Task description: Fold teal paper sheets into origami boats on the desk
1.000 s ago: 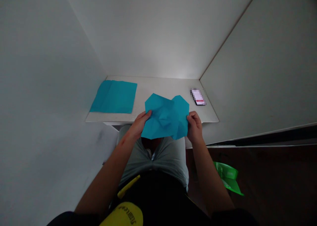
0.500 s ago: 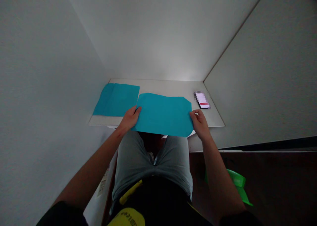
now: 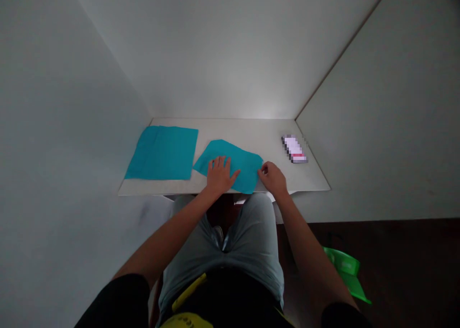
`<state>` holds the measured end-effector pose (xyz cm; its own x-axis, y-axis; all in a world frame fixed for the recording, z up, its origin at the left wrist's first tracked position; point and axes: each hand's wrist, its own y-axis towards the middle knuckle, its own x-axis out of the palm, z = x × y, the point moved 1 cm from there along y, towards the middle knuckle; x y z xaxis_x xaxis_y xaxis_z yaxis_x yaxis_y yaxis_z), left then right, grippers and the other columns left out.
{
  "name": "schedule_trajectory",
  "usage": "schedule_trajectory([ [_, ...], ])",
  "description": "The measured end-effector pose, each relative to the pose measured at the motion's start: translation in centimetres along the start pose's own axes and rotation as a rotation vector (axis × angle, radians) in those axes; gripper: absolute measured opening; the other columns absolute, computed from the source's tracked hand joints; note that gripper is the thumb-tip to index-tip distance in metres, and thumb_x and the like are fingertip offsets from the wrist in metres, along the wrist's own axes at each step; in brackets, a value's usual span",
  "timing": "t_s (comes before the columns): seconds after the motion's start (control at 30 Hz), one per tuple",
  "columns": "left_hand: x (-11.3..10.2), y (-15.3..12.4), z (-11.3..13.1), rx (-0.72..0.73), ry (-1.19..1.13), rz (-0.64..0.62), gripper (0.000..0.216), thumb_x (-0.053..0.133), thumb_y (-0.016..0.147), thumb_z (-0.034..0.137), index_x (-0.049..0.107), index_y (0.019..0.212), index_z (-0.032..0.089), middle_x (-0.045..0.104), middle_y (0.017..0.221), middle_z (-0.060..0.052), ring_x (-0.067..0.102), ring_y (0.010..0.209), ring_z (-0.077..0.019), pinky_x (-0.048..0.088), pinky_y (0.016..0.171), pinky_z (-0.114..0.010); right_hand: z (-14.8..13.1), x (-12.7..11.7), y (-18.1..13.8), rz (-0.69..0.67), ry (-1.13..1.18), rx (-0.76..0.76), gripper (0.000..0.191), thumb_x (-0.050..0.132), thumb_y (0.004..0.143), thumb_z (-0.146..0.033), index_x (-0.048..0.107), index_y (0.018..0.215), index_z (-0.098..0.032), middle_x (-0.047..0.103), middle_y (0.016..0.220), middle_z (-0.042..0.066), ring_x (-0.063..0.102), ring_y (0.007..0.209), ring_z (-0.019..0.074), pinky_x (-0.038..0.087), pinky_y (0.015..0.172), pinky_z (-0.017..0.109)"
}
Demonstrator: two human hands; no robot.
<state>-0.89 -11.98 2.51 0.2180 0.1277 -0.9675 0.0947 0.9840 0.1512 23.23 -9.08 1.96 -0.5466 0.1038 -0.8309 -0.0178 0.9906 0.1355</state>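
A teal sheet (image 3: 246, 164) with slanted corners, paper by its look, lies askew on the white desk. Its near edge reaches the desk's front edge. My left hand (image 3: 218, 175) rests flat across its middle, fingers spread. At the sheet's right end, the thumb and fingers of my right hand (image 3: 272, 176) are pinched together on the edge. To the left, a stack of similar teal sheets (image 3: 163, 153) lies flat, apart from the one under my hands.
A phone (image 3: 294, 149) with a lit screen lies at the right on the white desk (image 3: 247, 129). Pale walls enclose the desk at the back and sides. A green plastic object (image 3: 347, 268) stands on the dark floor at the lower right.
The sheet, earlier stretched between both hands, now lies turned on the desk. My left hand has let go of its left edge and moved right onto it; my right hand has shifted slightly left.
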Motion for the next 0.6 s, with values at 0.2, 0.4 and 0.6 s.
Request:
schedule_trajectory([
  [0.2,3.6,0.3,-2.0,0.302,-0.084,-0.167,0.071,0.046,0.108,0.055,0.043,0.168,0.018,0.038,0.177,-0.013,0.027,0.167,-0.0359,0.018,0.137,-0.057,-2.6,1.2,-1.0,-0.027,-0.012,-0.378,0.033,0.049,0.106,-0.033,0.067,0.131,-0.021,0.072,0.135,0.016,0.065,0.128,0.0329,0.048,0.112,0.052],
  [0.4,3.2,2.5,-6.5,0.569,-0.154,-0.249,0.054,0.046,0.111,0.044,0.057,0.155,0.015,0.049,0.170,-0.015,0.033,0.166,-0.0267,0.015,0.139,-0.052,-4.7,7.6,1.6,-0.302,0.075,-0.483,0.063,0.032,0.114,-0.052,0.049,0.163,-0.018,0.053,0.167,0.016,0.049,0.156,0.0288,0.038,0.130,0.052],
  [0.6,3.0,3.3,-7.8,0.624,-0.140,-0.224,0.064,0.051,0.109,0.055,0.054,0.159,0.016,0.048,0.171,-0.015,0.031,0.166,-0.0299,0.012,0.139,-0.052,-4.2,9.6,6.7,-0.302,-0.132,-0.471,0.073,0.028,0.113,-0.059,0.041,0.169,-0.014,0.031,0.180,0.014,0.029,0.167,0.0303,0.019,0.138,0.056],
])
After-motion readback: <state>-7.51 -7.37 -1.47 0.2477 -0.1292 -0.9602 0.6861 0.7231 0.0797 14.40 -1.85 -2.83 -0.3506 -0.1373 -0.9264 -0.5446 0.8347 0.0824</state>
